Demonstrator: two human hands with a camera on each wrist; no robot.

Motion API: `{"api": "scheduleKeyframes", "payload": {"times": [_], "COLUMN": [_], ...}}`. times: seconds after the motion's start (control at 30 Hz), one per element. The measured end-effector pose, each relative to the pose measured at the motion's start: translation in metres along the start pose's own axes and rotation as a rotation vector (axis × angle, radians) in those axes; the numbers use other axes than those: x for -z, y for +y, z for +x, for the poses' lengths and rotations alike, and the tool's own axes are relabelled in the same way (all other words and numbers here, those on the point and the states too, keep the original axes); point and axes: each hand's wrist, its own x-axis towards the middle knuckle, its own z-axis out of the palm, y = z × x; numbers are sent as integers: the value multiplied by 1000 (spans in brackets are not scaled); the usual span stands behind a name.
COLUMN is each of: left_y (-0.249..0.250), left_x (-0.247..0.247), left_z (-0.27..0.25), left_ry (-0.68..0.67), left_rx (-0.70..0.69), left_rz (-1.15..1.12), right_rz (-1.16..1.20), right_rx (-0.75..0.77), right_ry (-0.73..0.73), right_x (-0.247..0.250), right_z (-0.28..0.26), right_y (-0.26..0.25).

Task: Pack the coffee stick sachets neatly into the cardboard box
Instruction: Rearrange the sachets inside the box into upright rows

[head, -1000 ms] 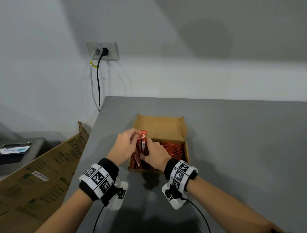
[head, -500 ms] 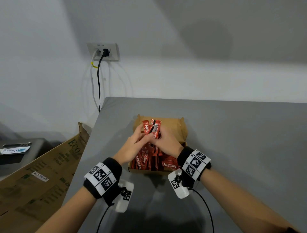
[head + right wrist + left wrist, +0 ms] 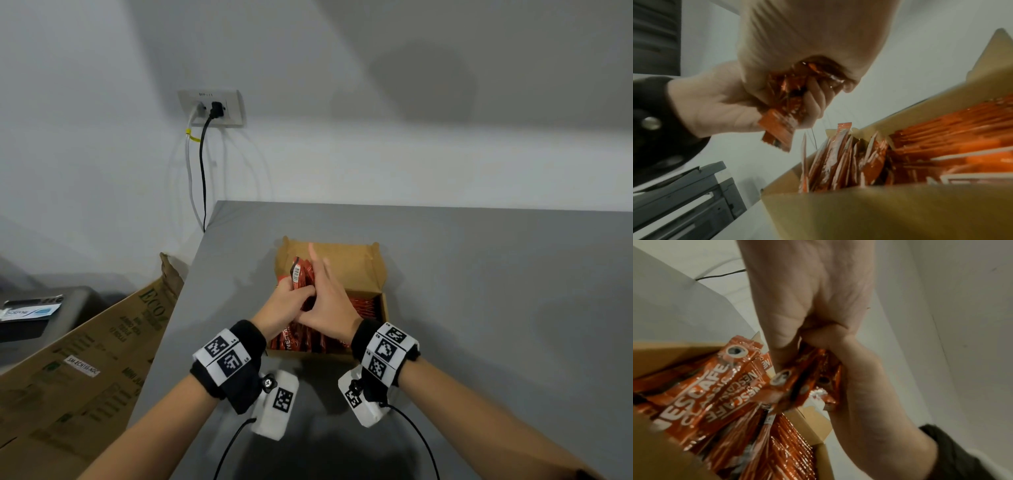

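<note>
Both forearms reach over the near part of the grey table point(image 3: 479, 308), each wrist wearing a black band with printed markers and a small white camera unit below it. The box point(image 3: 378, 274), open with its far flap raised, sits on the table just beyond the wrists. Over the box, the left hand point(image 3: 284, 306) and right hand point(image 3: 329, 301) press together around one bundle of sachets point(image 3: 299, 277). The left hand's fingers curl round the lower part of the bundle, as the right wrist view shows point(image 3: 777, 128). The right hand's thumb and palm clamp the bundle from the other side point(image 3: 797, 382), while its fingers point up and away, blurred. The bundle stands tilted above the left half of the box, its upper ends showing a barcode. Below the hands, loose sachets point(image 3: 291, 339) fill the left half of the box, leaning unevenly. In the right half of the box, a row point(image 3: 366, 305) lies flat and aligned. Left of the box, beyond the table edge, a large flattened carton point(image 3: 85, 359) leans. On the wall behind the box, a socket point(image 3: 212, 108) holds two plugs.
</note>
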Motion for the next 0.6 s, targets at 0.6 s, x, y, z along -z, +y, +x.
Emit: {"api": "scheduleKeyframes", "payload": {"times": [0.6], "left_y": [-3], "left_x": [17], "left_z": [14], "left_ry": [120], "left_rx": [29], "left_rz": [43], "right_rz": [-241], "right_rx": [-65], "right_ry": [-283], "right_x": [30], "right_z": [2], "right_y": [5]}}
